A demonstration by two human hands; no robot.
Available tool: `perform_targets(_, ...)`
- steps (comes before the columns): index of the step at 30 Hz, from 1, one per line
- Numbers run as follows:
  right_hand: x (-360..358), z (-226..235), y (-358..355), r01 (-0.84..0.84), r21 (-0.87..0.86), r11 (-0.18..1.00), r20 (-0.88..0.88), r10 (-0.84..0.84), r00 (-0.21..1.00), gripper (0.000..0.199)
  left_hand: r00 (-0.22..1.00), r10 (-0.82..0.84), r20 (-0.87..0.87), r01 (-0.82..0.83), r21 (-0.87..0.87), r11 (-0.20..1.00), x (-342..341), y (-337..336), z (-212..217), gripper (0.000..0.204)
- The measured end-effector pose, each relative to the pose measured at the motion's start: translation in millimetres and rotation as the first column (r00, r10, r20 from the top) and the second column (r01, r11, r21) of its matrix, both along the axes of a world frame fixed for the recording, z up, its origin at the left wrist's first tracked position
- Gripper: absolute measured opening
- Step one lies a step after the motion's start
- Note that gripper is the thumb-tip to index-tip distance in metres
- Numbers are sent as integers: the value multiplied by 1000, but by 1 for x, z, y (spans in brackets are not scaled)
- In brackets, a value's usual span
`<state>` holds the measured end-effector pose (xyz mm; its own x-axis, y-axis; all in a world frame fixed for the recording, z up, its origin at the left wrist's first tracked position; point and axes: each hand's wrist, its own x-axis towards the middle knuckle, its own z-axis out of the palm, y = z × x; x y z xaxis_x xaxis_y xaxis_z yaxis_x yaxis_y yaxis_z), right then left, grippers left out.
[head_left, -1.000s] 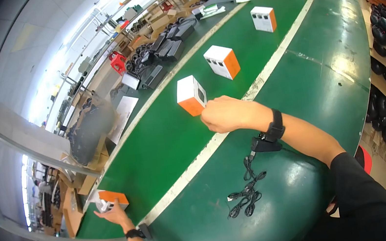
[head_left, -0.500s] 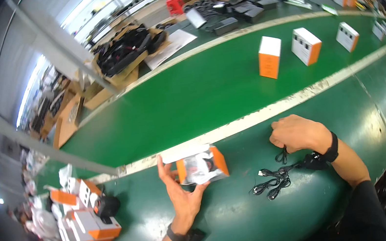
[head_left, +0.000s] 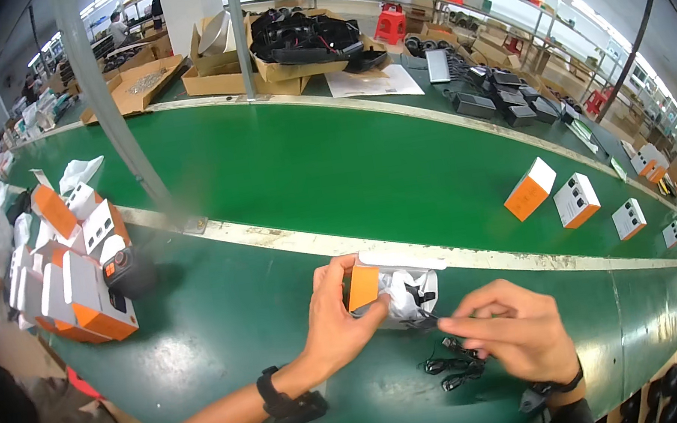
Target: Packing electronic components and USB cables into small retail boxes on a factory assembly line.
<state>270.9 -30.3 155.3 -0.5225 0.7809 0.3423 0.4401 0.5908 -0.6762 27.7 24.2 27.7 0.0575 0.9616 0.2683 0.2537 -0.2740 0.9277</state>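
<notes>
At the open box, a black cable comes close

Half a second ago the right hand was over the cable bundle, well apart from the box; now its fingertips are just beside the box's near right corner. Thumb and forefinger are pinched together on the black cable, the other fingers loosely curled. Whether the cable's end touches the rim or passes inside is too blurred to tell.

The left hand has kept its hold, partly open around the box's left side, thumb at the near edge, fingers behind. White wrapping shows in the box's mouth. I judge that the work has narrowed to this one box, one hand steadying, the other bringing the cable.

The remaining bundle lies on the table, nearer the wearer than the box. Upright boxes stand to its right on the belt.
</notes>
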Motion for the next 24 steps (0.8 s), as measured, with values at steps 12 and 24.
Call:
perform_targets(12, -80, -27, 34, 0, 485, 875, 475, -263, 840, 47, 999, 50, 2, -50, 87, 995, 0, -6, -4, 52)
perform_targets(24, -64, -31, 71, 52, 466, 883, 210, -167, 963, 35, 970, -42, 238, 59, -63, 996, -6, -11, -25, 54)
